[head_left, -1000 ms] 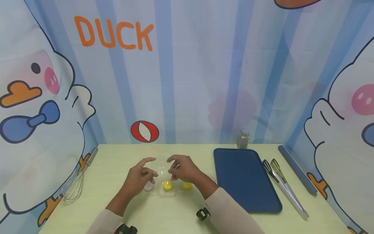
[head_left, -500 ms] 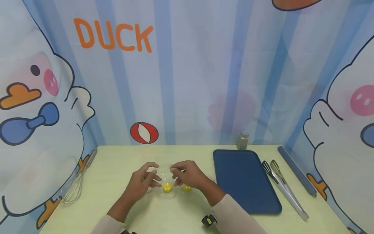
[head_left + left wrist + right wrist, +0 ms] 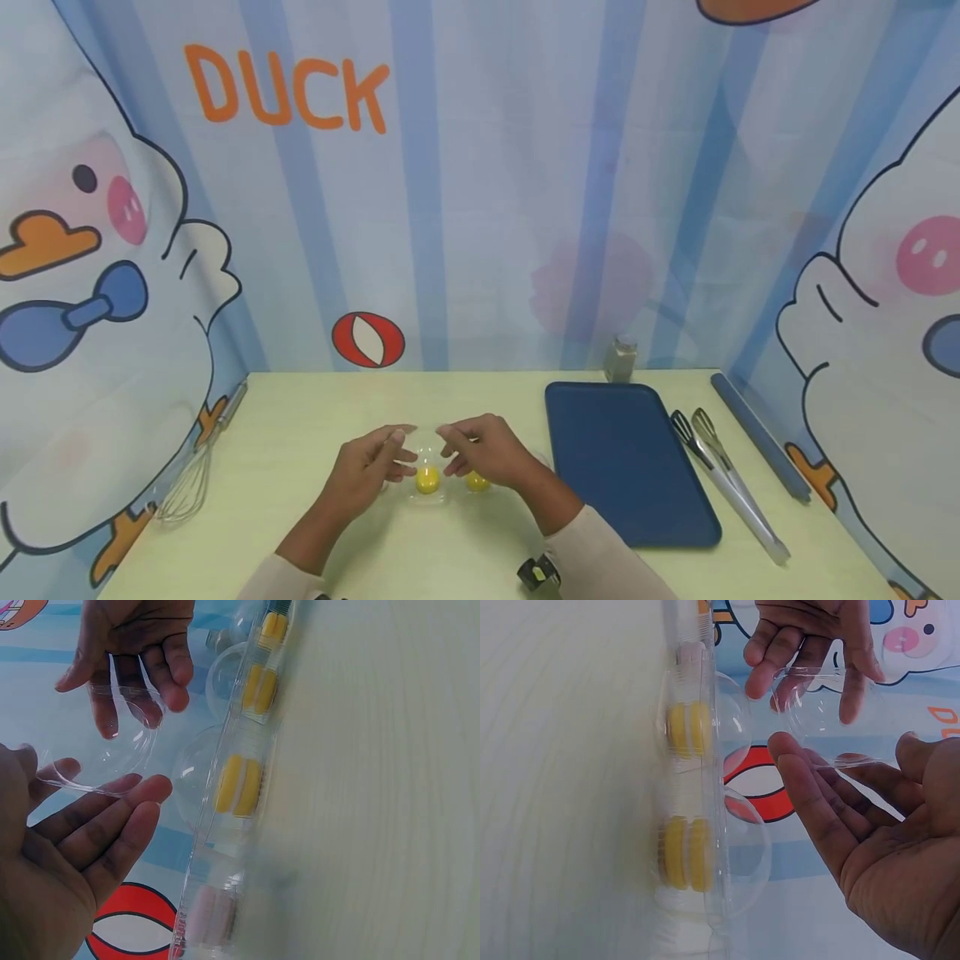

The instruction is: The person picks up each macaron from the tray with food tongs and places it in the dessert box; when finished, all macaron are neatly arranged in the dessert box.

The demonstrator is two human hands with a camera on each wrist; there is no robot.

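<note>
My left hand [image 3: 363, 467] and my right hand [image 3: 486, 450] face each other above the middle of the table. Between them is a clear plastic dome lid [image 3: 142, 754], its rim held by the fingers of both hands. Just below lies a yellow macaron [image 3: 427, 480] in a clear plastic container [image 3: 429, 500]. Another yellow macaron [image 3: 477, 482] sits to the right, partly behind my right hand. A pink macaron [image 3: 211, 915] shows in the left wrist view; in the head view my left hand mostly covers its place. Whether the lid joins a container, I cannot tell.
A blue tray [image 3: 633, 467] lies to the right, with metal tongs [image 3: 738, 492] beside it and a long grey-blue bar [image 3: 761, 437] farther right. A small clear shaker [image 3: 621, 360] stands behind the tray. At the left edge rests a whisk [image 3: 187, 483].
Both hands have come slightly lower and nearer to the person, with the clear lid between them. The pink macaron, visible earlier in the head view, is now mostly behind my left hand.
</note>
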